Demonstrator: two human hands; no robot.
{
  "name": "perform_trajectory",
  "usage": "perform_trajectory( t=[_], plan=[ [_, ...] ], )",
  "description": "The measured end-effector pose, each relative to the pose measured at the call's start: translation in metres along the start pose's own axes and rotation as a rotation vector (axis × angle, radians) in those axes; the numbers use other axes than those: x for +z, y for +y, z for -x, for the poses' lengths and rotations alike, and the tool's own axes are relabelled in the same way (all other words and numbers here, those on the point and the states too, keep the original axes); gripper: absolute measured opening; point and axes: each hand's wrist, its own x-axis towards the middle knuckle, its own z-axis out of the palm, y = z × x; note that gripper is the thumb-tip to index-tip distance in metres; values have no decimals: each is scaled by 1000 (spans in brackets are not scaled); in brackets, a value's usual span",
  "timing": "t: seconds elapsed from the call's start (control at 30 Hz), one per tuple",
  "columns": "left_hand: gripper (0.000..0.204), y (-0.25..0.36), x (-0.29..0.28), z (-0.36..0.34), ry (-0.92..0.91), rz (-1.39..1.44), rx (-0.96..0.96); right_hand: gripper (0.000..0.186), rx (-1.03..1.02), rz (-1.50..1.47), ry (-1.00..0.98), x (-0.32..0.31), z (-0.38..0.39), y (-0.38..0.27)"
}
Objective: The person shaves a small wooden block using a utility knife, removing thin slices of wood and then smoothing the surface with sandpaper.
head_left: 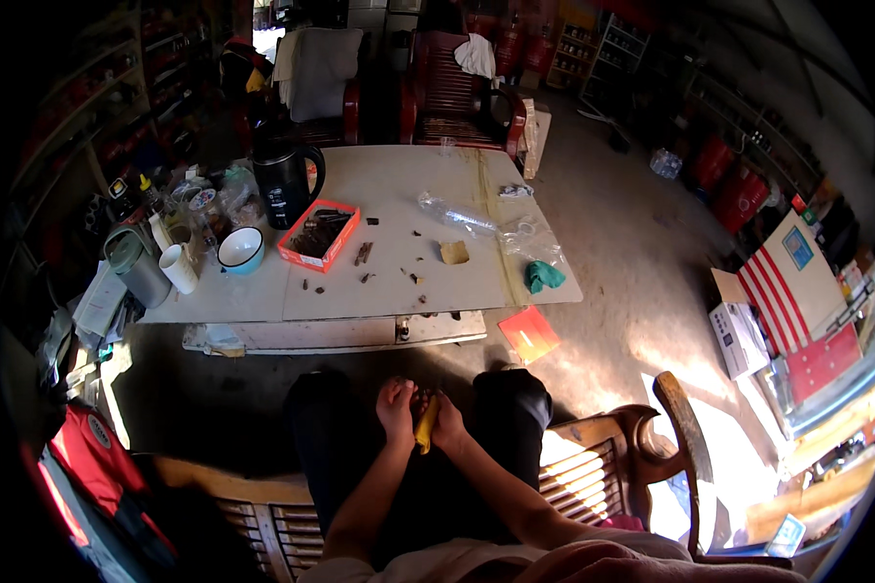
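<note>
Both hands are close together above my lap, in front of the table. My right hand [447, 424] is closed round a slim yellow handle-like thing [425, 431], whose lower end sticks out below the fingers. What sits at its upper end is lost in shadow. Beside it, my left hand [395, 408] is closed, its fingertips near the top of the yellow thing. Whatever the left fingers pinch is too small and dark to name. On the table, an orange-red box [322, 236] holds dark small pieces, and several dark bits [364, 254] lie loose near it.
The pale table [379, 175] carries a black kettle [288, 185], a blue-white bowl [241, 251], a white mug [178, 268], a clear plastic bottle [457, 216] and a green cloth [544, 276]. An orange sheet [530, 333] lies on the floor. A wooden bench [593, 466] surrounds me.
</note>
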Motion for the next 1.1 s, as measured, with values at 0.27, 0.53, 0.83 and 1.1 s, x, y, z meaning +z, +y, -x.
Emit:
perform_trajectory(
  t=[0.27, 0.53, 0.83, 1.1],
  plan=[
    [29, 0, -4, 17, -31, 35, -53, 29, 48, 39, 50, -12, 12, 6],
    [31, -20, -13, 13, -47, -15, -29, 28, 59, 255, 5, -7, 21, -1],
    [37, 40, -6, -37, -339, -369, -180, 23, -306, 967, -124, 62, 27, -59],
    [38, 99, 54, -108, -686, -523, -286, 22, -504, 1396, -358, 114, -24, -129]
  ],
)
